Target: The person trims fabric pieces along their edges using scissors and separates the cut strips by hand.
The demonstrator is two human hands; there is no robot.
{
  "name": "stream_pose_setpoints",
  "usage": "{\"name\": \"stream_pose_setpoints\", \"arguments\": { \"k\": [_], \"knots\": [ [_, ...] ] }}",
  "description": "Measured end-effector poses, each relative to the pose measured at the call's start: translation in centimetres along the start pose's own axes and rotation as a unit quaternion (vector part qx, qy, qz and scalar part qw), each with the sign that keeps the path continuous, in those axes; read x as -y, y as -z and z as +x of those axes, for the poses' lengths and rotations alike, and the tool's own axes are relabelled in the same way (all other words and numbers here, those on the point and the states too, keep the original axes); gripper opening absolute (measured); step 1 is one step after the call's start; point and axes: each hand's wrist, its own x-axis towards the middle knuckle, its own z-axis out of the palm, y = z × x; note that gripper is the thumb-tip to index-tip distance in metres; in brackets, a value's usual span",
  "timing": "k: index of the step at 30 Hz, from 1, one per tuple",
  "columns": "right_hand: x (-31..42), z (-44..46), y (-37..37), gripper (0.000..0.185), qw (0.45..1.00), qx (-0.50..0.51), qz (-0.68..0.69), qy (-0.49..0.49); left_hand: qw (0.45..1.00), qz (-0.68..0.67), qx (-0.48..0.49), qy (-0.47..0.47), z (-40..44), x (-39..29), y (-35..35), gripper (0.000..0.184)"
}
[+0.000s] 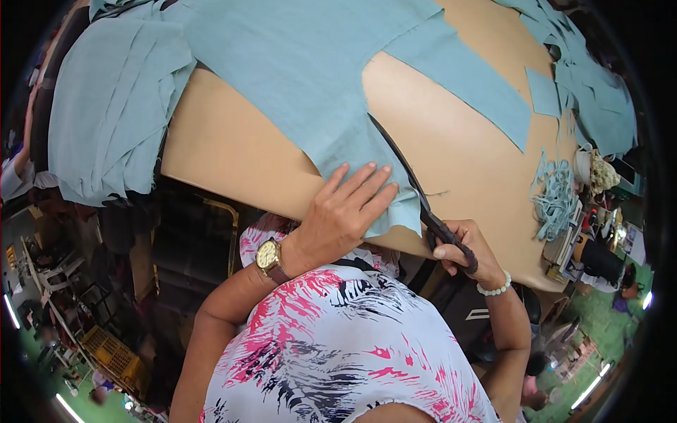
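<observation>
Light blue-green fabric (pixel 282 63) spreads over the table from the far edge toward me. My left hand (pixel 349 208) lies flat on its near end, fingers stretched out, pressing the cloth near the table's front edge. My right hand (pixel 465 247) is closed around the dark wrapped handles of a pair of long scissors (pixel 410 173). Their blades run along the right edge of the fabric, pointing away from me, with the tip at an inner corner of the cloth. Part of the lower blade is hidden by the cloth.
A stack of cut fabric pieces (pixel 116 106) hangs over the table's left edge. On the right lie a fabric strip (pixel 469 88), a tangle of narrow scraps (pixel 555 194) and a heap of cloth (pixel 599 106). The tan tabletop (pixel 233 141) ends just before my body.
</observation>
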Motion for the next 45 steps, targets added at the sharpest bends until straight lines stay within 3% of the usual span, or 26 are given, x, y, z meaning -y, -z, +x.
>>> {"name": "stream_pose_setpoints", "arguments": {
  "k": [45],
  "knots": [
    [-0.9,0.4,-2.1,0.026,0.996,0.014,0.062,0.063,0.989,-0.147,-0.021,0.000,-0.7,-0.6,1.3,0.060]
  ]
}}
